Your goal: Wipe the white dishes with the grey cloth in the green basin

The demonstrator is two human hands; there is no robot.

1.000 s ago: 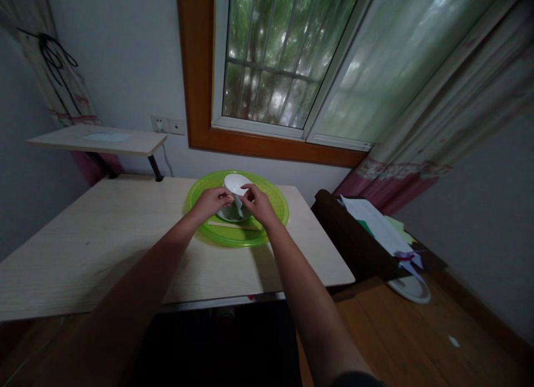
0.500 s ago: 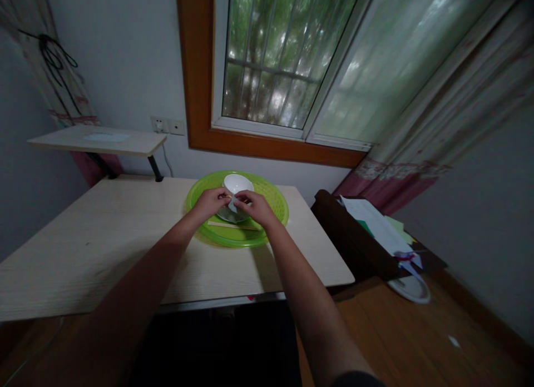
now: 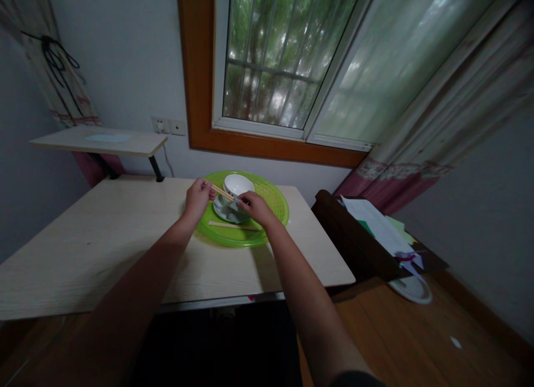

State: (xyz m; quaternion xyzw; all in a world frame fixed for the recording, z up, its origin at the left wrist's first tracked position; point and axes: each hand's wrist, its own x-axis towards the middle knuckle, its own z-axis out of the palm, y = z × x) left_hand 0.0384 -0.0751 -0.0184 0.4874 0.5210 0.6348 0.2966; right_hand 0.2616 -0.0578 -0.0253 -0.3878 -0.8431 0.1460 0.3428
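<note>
My left hand [image 3: 199, 198] is closed on the ends of a pair of light wooden chopsticks [image 3: 222, 192], which slant down to the right. Their other ends reach a small pale wrapper [image 3: 236, 199] pinched in my right hand [image 3: 255, 207]. Both hands are above a round green plastic tray [image 3: 271, 195]. Beneath the chopsticks lies a grey-white plate [image 3: 227, 210] with a wavy edge, and behind it stands a white bowl [image 3: 238, 183]. Another light wooden stick [image 3: 233, 226], perhaps more chopsticks, lies along the tray's near side.
The tray rests on a pale wooden table [image 3: 137, 226]. At the back left is a small raised shelf [image 3: 100, 140] on black legs. Right of the table, papers [image 3: 371, 223] lie on a dark brown piece of furniture [image 3: 350, 248]. A window [image 3: 283, 70] rises behind.
My left hand has moved left and slightly up, away from my right hand, drawing the chopsticks into view out of the wrapper. The right hand has stayed nearly in place.
</note>
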